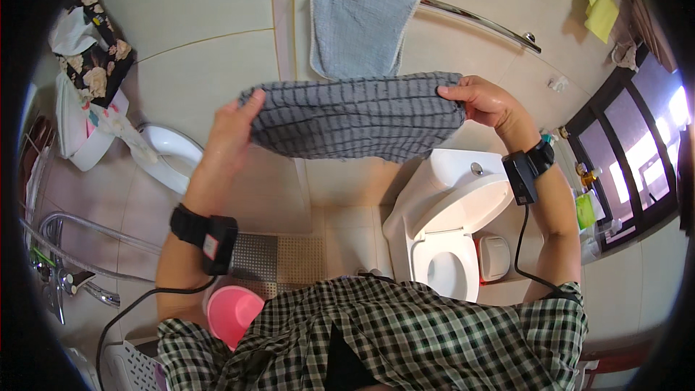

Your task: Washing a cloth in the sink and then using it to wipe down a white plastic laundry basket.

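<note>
Stretched across the middle of the frame, the grey checked towel (pixel 355 117) is pinched at each end by the left hand (pixel 233 130) and right hand (pixel 483 101); either loose pinch could drop it toward the open toilet (pixel 452 235) below.

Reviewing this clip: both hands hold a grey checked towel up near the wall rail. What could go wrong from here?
1. The grey checked towel is pinched only at its ends by the left hand and right hand; a slip could drop it toward the open toilet below.
2. The blue towel already takes up part of the rail, so the two could bunch together or one be knocked off.
</note>
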Demonstrator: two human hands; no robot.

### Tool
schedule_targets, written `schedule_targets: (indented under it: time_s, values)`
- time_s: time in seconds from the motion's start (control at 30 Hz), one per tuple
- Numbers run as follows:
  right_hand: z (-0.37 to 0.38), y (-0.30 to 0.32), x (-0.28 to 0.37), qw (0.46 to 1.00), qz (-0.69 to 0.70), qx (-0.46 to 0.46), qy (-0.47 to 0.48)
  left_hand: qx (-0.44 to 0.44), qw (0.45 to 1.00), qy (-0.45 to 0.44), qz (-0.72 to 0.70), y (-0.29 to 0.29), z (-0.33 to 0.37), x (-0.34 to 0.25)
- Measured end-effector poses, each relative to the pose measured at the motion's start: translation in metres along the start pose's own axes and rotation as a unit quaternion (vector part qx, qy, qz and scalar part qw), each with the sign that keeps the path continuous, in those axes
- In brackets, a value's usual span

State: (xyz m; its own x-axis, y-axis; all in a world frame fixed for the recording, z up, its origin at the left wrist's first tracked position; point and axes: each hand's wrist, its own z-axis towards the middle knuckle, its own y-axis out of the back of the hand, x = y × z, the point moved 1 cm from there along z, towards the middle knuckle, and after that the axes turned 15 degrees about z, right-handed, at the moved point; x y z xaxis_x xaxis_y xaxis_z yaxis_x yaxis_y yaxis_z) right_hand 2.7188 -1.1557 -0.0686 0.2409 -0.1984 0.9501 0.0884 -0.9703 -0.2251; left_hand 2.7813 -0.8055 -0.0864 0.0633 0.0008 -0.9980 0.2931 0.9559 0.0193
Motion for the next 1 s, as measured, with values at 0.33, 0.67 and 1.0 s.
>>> schedule_targets:
  time_s: [0.33,0.67,1.0]
  values:
    - [0.018,-0.008,-0.008,0.984,-0.092,-0.142,0.056,0.054,0.634,0.052,0.770,0.028,0.013,-0.047]
    - [-0.001,-0.033,-0.005,0.885,-0.440,-0.058,0.141,0.039,0.721,-0.097,0.685,0.028,-0.007,-0.058]
    - [0.024,-0.047,-0.021,0.972,-0.216,-0.009,0.090,-0.030,0.785,-0.013,0.618,0.055,-0.007,-0.023]
